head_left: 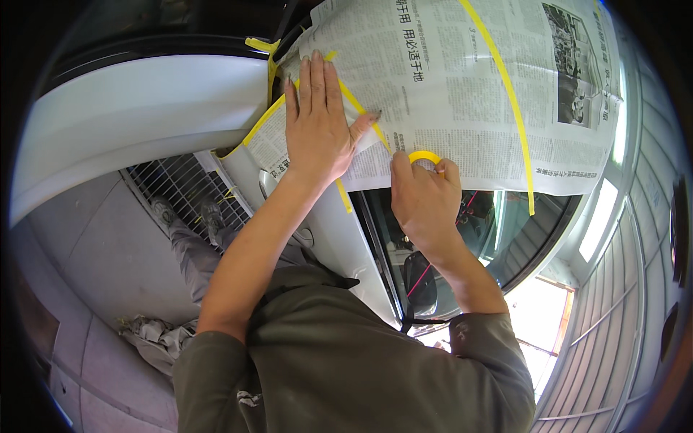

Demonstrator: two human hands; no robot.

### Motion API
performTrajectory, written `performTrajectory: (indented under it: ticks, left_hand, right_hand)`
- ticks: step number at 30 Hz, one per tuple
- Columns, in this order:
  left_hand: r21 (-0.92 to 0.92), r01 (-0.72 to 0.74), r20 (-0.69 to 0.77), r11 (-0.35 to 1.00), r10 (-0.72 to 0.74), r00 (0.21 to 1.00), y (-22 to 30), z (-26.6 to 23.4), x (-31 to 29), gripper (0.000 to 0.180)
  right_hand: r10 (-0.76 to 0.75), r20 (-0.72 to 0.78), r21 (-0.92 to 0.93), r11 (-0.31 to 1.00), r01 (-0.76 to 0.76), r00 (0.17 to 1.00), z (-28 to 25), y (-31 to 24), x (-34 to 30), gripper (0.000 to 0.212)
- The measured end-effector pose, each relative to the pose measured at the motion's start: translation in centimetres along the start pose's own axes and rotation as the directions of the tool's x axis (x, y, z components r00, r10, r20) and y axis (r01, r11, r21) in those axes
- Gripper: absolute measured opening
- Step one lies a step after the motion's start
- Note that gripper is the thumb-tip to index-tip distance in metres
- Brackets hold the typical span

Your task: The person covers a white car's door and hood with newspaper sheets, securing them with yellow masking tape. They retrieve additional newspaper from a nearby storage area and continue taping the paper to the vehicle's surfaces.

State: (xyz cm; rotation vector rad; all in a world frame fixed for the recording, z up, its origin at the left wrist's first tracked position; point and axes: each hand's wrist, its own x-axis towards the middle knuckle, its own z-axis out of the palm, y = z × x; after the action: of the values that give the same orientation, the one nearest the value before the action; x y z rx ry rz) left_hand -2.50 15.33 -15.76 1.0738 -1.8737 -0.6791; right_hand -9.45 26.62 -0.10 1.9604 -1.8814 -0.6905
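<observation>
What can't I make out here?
All in the head view:
Palm of the left hand: hidden, since the back of the hand faces the camera.
Part of the roll of yellow tape: hidden by the right hand.
How far the car window runs under the newspaper: the paper covers it.
The newspaper's far end: cut off by the upper edge.

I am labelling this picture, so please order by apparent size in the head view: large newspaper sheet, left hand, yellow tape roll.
Large newspaper sheet
Left hand
Yellow tape roll, partly hidden by the right hand
</observation>
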Motion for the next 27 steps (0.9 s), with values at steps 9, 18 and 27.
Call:
performTrajectory:
  ticks: [9,18,27]
  left_hand:
    - [-0.092,-0.064,0.001,0.994,0.064,0.998,0.7,-0.3,-0.8,0.117]
    - [0.063,-0.151,0.228,0.987,0.133,0.965,3.9,0.5,-4.0,0.094]
    - [-0.287,-0.163,0.279,0.944,0.245,0.929,2.1,-3.9,-5.9,0.078]
  right_hand:
    - [-0.123,-0.087,0.017,0.992,0.125,0.989,-0.2,0.1,1.0,0.010]
    - [-0.251,-0.420,0.225,0.902,0.368,0.872,-1.8,-2.0,0.1,0.016]
    - [-0.223,-0.432,0.313,0.871,0.377,0.874,-2.3,-1.9,-0.5,0.017]
